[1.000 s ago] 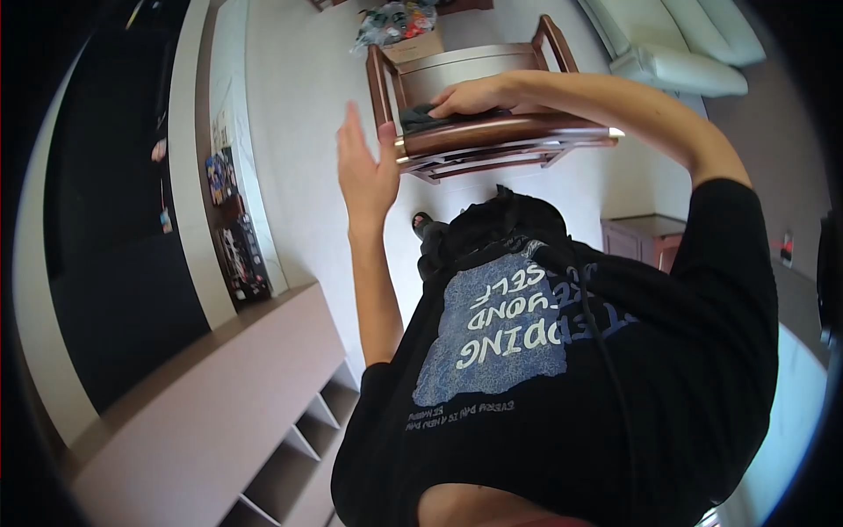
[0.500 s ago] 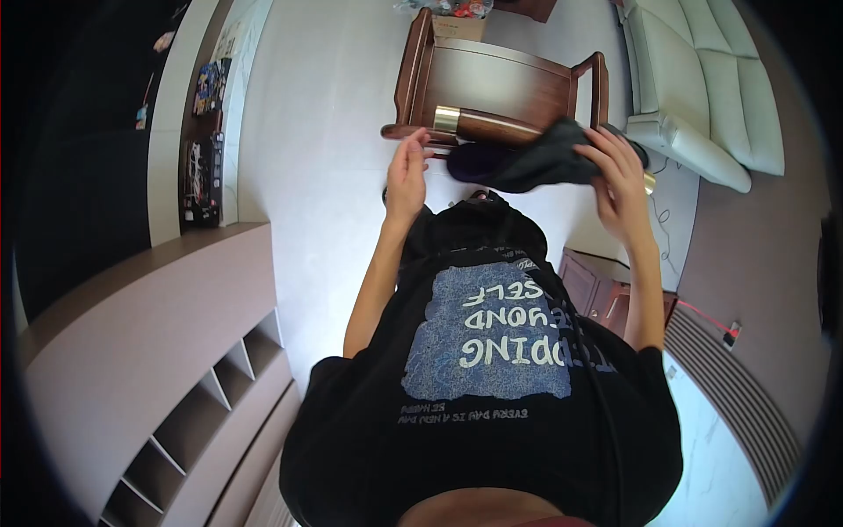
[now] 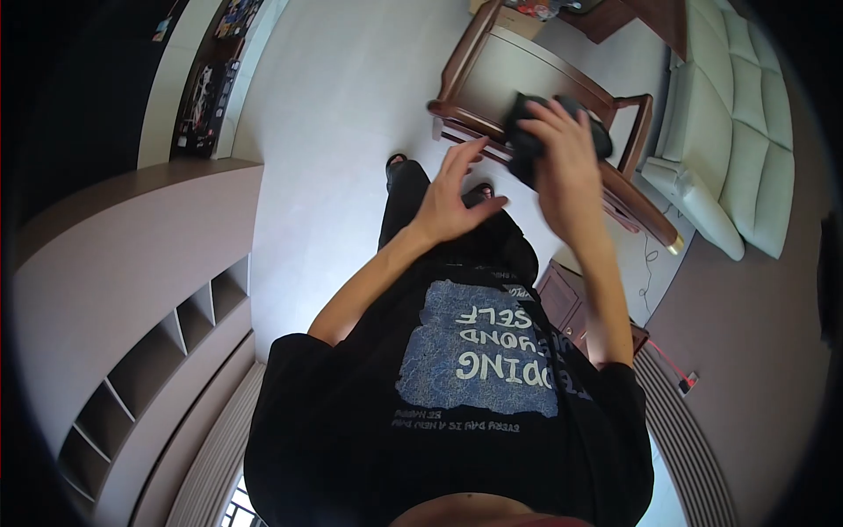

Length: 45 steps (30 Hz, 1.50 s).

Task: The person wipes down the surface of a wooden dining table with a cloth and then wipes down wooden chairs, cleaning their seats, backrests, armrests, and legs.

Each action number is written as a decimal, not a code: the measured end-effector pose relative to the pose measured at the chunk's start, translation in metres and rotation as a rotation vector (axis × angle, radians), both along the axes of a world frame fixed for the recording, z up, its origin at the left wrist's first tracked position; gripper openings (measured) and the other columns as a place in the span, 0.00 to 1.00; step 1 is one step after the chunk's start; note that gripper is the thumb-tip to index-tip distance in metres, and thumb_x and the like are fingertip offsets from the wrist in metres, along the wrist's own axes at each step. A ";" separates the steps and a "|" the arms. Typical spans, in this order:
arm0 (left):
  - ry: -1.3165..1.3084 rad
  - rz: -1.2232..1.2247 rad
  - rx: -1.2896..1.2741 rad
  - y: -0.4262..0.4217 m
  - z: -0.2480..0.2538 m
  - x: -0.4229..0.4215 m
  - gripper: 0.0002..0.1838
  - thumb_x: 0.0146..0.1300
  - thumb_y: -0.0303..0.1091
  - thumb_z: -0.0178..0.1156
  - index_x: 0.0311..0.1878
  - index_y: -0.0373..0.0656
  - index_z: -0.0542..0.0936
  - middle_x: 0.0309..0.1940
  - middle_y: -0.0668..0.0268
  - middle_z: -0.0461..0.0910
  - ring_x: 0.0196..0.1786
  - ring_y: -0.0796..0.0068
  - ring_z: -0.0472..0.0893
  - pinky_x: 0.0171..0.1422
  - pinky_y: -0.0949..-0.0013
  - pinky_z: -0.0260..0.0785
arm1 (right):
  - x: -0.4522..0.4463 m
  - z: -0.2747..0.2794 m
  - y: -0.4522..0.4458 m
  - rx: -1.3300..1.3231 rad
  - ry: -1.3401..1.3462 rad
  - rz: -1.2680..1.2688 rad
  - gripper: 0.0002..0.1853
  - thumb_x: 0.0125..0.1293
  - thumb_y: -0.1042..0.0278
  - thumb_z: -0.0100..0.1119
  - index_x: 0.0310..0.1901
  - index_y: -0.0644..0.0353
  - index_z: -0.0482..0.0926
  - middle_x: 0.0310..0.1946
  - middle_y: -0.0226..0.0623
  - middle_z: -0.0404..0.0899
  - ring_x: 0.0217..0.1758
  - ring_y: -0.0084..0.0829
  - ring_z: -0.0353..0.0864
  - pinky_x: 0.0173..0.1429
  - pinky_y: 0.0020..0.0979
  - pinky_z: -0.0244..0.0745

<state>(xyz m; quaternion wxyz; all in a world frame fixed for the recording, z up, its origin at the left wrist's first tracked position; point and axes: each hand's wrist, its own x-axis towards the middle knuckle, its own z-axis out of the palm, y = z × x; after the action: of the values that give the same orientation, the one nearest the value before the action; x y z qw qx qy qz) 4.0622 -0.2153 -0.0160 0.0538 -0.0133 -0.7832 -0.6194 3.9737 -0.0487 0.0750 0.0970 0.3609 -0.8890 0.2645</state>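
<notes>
My right hand [image 3: 566, 167] grips a dark, soft-looking item [image 3: 524, 145], bunched up and blurred; what kind it is I cannot make out. It is in front of a wooden chair [image 3: 529, 77] with a pale seat. My left hand [image 3: 455, 198] is just to the left of the item and apart from it, holding nothing, its fingers spread and thumb pointing right. Across the chair's front runs a wooden bar [image 3: 639, 213] with a gold end, partly hidden behind my right hand and the item.
A pale green sofa [image 3: 738, 132] is at the right. Low shelving [image 3: 140, 364] with open compartments curves along the left. A cardboard box [image 3: 520, 22] sits behind the chair. A red cord [image 3: 667, 362] runs to a wall socket at the lower right.
The dark item, stretched out sideways before, is now bunched under my right hand, which moved left. My left hand shifted right and down. The view has turned, with the chair further right.
</notes>
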 end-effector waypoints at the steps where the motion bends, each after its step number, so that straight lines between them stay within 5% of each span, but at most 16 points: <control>1: 0.050 0.048 -0.011 0.000 -0.004 -0.001 0.38 0.55 0.33 0.73 0.68 0.38 0.68 0.62 0.53 0.70 0.61 0.56 0.77 0.62 0.59 0.72 | -0.002 -0.003 -0.028 -0.019 0.027 0.047 0.23 0.56 0.82 0.57 0.56 0.59 0.77 0.61 0.43 0.78 0.70 0.48 0.73 0.76 0.56 0.61; 3: 0.112 0.244 -0.009 -0.006 -0.023 -0.006 0.37 0.55 0.29 0.72 0.66 0.34 0.67 0.58 0.49 0.72 0.59 0.54 0.77 0.65 0.59 0.70 | -0.006 -0.012 -0.078 -0.057 0.045 0.122 0.21 0.56 0.78 0.58 0.54 0.60 0.78 0.60 0.42 0.79 0.68 0.47 0.74 0.76 0.54 0.62; 6: 0.032 0.474 0.055 -0.043 -0.038 -0.033 0.26 0.57 0.25 0.69 0.59 0.38 0.72 0.43 0.56 0.81 0.48 0.59 0.83 0.52 0.62 0.74 | -0.013 -0.035 -0.114 -0.072 0.042 0.109 0.20 0.57 0.76 0.58 0.54 0.59 0.78 0.58 0.40 0.80 0.66 0.45 0.76 0.75 0.50 0.64; 13: -0.182 -0.075 -0.198 -0.126 -0.065 -0.082 0.19 0.52 0.32 0.73 0.48 0.39 0.83 0.41 0.56 0.84 0.44 0.52 0.84 0.47 0.58 0.76 | -0.013 -0.126 -0.109 0.001 -0.061 -0.459 0.22 0.57 0.82 0.56 0.55 0.55 0.79 0.59 0.39 0.80 0.62 0.45 0.79 0.65 0.44 0.75; 16: -0.087 -0.246 -0.265 -0.136 -0.029 -0.113 0.23 0.48 0.36 0.76 0.48 0.41 0.86 0.39 0.57 0.84 0.42 0.52 0.85 0.44 0.57 0.76 | -0.011 -0.113 -0.124 -0.135 0.003 -0.726 0.26 0.58 0.85 0.55 0.58 0.54 0.79 0.60 0.39 0.79 0.60 0.46 0.80 0.60 0.41 0.78; 18: 0.234 -0.204 -0.289 -0.138 0.001 -0.143 0.22 0.47 0.33 0.77 0.47 0.40 0.87 0.34 0.60 0.84 0.33 0.62 0.83 0.36 0.64 0.74 | -0.023 -0.091 -0.135 -0.277 0.146 -0.838 0.28 0.58 0.87 0.53 0.61 0.53 0.78 0.60 0.39 0.79 0.59 0.46 0.80 0.60 0.40 0.78; 22: 0.670 -0.365 -0.357 -0.138 0.027 -0.220 0.22 0.44 0.26 0.73 0.47 0.48 0.88 0.43 0.62 0.83 0.44 0.59 0.81 0.51 0.61 0.73 | -0.016 -0.064 -0.144 -0.387 0.311 -0.921 0.28 0.54 0.87 0.55 0.58 0.55 0.81 0.57 0.43 0.80 0.54 0.47 0.82 0.54 0.40 0.80; 26: 0.818 -0.479 -0.552 -0.121 0.035 -0.248 0.27 0.43 0.19 0.69 0.50 0.55 0.88 0.50 0.61 0.78 0.49 0.59 0.78 0.54 0.62 0.71 | 0.029 -0.057 -0.181 -0.484 0.089 -0.992 0.26 0.52 0.83 0.61 0.55 0.55 0.83 0.49 0.44 0.81 0.48 0.47 0.83 0.47 0.39 0.82; 30: 0.471 -0.848 -0.414 -0.085 -0.028 -0.249 0.24 0.48 0.19 0.64 0.51 0.47 0.86 0.46 0.57 0.78 0.49 0.53 0.79 0.55 0.58 0.73 | 0.035 -0.107 -0.192 -0.567 0.020 -1.250 0.21 0.61 0.82 0.62 0.57 0.58 0.83 0.52 0.47 0.81 0.44 0.40 0.84 0.49 0.30 0.79; 32: 0.292 -1.051 -0.408 -0.075 -0.086 -0.246 0.26 0.50 0.19 0.63 0.55 0.43 0.83 0.48 0.56 0.80 0.50 0.57 0.81 0.57 0.58 0.74 | 0.032 -0.164 -0.195 -1.121 -0.229 -1.627 0.17 0.64 0.73 0.63 0.56 0.58 0.84 0.46 0.43 0.83 0.48 0.36 0.84 0.52 0.35 0.78; 33: -0.063 -1.154 -0.422 -0.073 -0.108 -0.242 0.25 0.53 0.22 0.63 0.58 0.42 0.82 0.50 0.59 0.80 0.51 0.62 0.81 0.56 0.61 0.74 | 0.033 -0.184 -0.191 -1.541 -0.465 -1.607 0.19 0.66 0.70 0.63 0.59 0.58 0.82 0.49 0.42 0.83 0.49 0.29 0.82 0.56 0.32 0.76; 34: -0.417 -1.233 -0.426 -0.072 -0.118 -0.243 0.26 0.55 0.25 0.62 0.60 0.42 0.80 0.52 0.62 0.81 0.53 0.68 0.80 0.56 0.65 0.74 | 0.029 -0.208 -0.192 -1.562 -0.450 -1.613 0.19 0.66 0.70 0.63 0.59 0.58 0.82 0.49 0.42 0.83 0.49 0.29 0.82 0.56 0.32 0.76; 37: -0.737 -1.152 -0.186 -0.070 -0.129 -0.250 0.25 0.65 0.38 0.61 0.65 0.42 0.77 0.58 0.61 0.79 0.57 0.71 0.80 0.61 0.66 0.71 | 0.026 -0.233 -0.195 -1.665 -0.400 -1.691 0.25 0.68 0.68 0.63 0.67 0.60 0.76 0.54 0.40 0.82 0.52 0.28 0.80 0.57 0.30 0.74; 40: -0.850 -1.117 0.007 -0.051 -0.142 -0.256 0.28 0.75 0.54 0.49 0.62 0.39 0.76 0.50 0.64 0.82 0.54 0.74 0.79 0.56 0.69 0.71 | 0.003 -0.228 -0.193 -1.931 -0.518 -1.868 0.30 0.73 0.63 0.58 0.74 0.59 0.66 0.61 0.38 0.78 0.62 0.29 0.76 0.65 0.29 0.69; 41: -0.834 -1.184 -0.111 -0.048 -0.135 -0.254 0.29 0.78 0.57 0.44 0.59 0.40 0.78 0.49 0.63 0.83 0.53 0.74 0.80 0.56 0.67 0.72 | -0.001 -0.227 -0.198 -1.947 -0.501 -1.885 0.30 0.73 0.63 0.58 0.74 0.59 0.66 0.61 0.38 0.78 0.62 0.29 0.76 0.65 0.29 0.69; 45: -0.564 -1.346 -0.433 -0.013 -0.171 -0.244 0.27 0.79 0.53 0.43 0.60 0.38 0.78 0.51 0.61 0.82 0.50 0.72 0.82 0.55 0.65 0.75 | -0.027 -0.233 -0.202 -2.110 -0.209 -1.715 0.27 0.80 0.51 0.46 0.73 0.57 0.66 0.63 0.37 0.76 0.67 0.29 0.71 0.73 0.29 0.61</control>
<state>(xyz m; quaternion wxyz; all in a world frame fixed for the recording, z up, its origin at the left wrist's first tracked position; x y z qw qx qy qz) 3.8185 -0.2284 -0.1875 -0.5415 -0.3398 -0.6941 -0.3311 3.9463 -0.2503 -0.1580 0.3895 -0.5660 -0.2122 0.6949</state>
